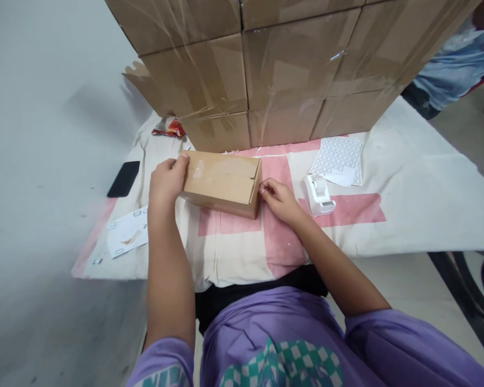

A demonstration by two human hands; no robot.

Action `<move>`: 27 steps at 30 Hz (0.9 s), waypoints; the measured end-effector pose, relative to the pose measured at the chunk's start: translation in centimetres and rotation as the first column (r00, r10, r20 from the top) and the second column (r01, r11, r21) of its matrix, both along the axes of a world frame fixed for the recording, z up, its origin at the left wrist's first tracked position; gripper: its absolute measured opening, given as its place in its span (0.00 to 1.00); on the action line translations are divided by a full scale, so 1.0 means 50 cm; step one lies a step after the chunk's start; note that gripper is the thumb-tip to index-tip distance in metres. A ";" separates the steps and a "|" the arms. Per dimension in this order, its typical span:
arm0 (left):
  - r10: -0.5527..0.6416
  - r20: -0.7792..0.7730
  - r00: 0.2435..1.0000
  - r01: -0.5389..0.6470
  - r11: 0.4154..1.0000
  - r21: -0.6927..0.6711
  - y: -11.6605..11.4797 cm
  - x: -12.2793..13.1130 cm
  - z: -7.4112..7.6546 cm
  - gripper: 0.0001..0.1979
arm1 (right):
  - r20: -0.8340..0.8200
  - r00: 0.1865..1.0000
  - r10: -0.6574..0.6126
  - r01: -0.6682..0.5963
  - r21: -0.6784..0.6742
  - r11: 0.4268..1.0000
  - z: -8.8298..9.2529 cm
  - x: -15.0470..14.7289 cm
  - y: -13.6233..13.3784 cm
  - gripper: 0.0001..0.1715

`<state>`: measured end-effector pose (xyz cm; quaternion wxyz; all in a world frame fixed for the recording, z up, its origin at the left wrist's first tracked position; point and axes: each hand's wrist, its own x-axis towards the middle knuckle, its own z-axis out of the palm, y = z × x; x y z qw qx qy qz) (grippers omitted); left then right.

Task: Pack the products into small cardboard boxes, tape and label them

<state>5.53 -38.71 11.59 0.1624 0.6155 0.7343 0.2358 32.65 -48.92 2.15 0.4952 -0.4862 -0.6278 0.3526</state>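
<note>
A small brown cardboard box (221,174) lies on the cloth in front of me, its top flaps folded closed with a seam near the right end. My left hand (167,177) is wrapped around the box's left end, thumb on the top edge. At the opposite end, my right hand (279,198) has its fingers curled and pinched together against the end face; what they pinch, if anything, is too small to make out. A white tape dispenser (318,196) with a roll in it stands just right of my right hand.
Large stacked cardboard boxes (290,70) wrapped in clear film rise behind. Sheets of printed labels (339,156) lie at the right. A black phone (123,179), a paper sheet (127,234) and a red packet (169,128) are at the left. Another person's clothing (455,70) shows far right.
</note>
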 end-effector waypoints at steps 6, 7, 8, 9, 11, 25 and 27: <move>0.024 0.013 1.000 -0.024 1.000 -0.004 -0.003 0.002 0.002 0.26 | -0.244 0.970 -0.004 -0.041 -0.177 0.983 0.000 -0.012 0.000 0.09; 0.027 0.017 0.999 -0.027 1.000 -0.004 -0.003 0.002 0.002 0.25 | -0.275 0.962 -0.004 -0.051 -0.192 0.980 0.000 -0.013 0.001 0.09; 0.026 0.018 1.000 -0.026 1.000 -0.007 -0.003 0.002 0.003 0.25 | -0.303 0.953 -0.013 -0.053 -0.208 0.977 0.001 -0.012 0.003 0.09; 0.023 0.018 1.000 -0.023 1.000 -0.009 -0.003 0.003 0.003 0.25 | -0.338 0.941 -0.034 -0.047 -0.229 0.972 0.003 -0.010 0.005 0.09; 0.020 0.014 1.000 -0.020 1.000 -0.012 -0.002 0.003 0.004 0.25 | -0.438 0.891 -0.123 -0.009 -0.287 0.958 0.005 0.001 0.010 0.10; 0.024 0.019 1.000 -0.024 1.000 -0.007 -0.003 0.001 0.002 0.25 | -0.219 0.967 -0.131 0.129 -0.022 0.991 0.022 0.000 -0.004 0.09; 0.027 0.017 0.999 -0.027 1.000 -0.004 -0.003 0.000 0.002 0.26 | -0.147 0.986 -0.083 0.085 0.009 0.996 0.015 -0.007 -0.005 0.07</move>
